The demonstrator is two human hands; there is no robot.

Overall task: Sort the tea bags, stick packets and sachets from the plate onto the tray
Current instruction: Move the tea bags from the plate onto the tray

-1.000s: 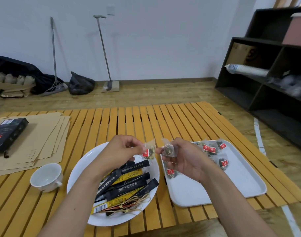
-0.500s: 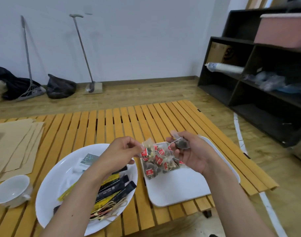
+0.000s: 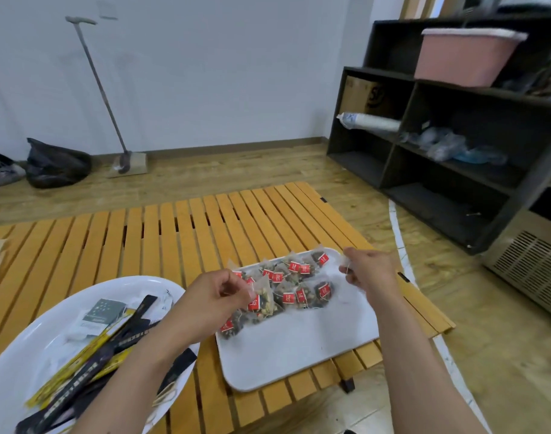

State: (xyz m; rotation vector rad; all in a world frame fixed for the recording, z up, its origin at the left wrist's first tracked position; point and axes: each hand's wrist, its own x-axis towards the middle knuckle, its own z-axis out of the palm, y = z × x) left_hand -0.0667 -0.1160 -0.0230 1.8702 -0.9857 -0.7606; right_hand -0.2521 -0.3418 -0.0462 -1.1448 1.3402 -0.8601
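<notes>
My left hand (image 3: 211, 297) pinches a clear tea bag with a red tag (image 3: 262, 300) just above the near-left end of the white tray (image 3: 299, 352). My right hand (image 3: 369, 272) hovers over the tray's far right corner, fingers curled, pinching what looks like a thin tea bag string. Several red-tagged tea bags (image 3: 294, 278) lie heaped along the tray's far half. The white plate (image 3: 26, 358) at lower left holds black and yellow stick packets (image 3: 89, 368) and a grey-green sachet (image 3: 102, 313); my left forearm covers part of it.
The slatted wooden table (image 3: 161, 236) ends just right of the tray. Rubber bands (image 3: 164, 396) lie at the plate's near edge. A dark shelf unit (image 3: 455, 158) with a pink bin (image 3: 465, 54) stands at the right. A black bag (image 3: 56, 162) and a long-handled tool (image 3: 111, 98) stand by the wall.
The view has swung right and closer to the tray. My right hand has moved out to the tray's far right corner; my left hand still pinches its tea bag, now over the tray.
</notes>
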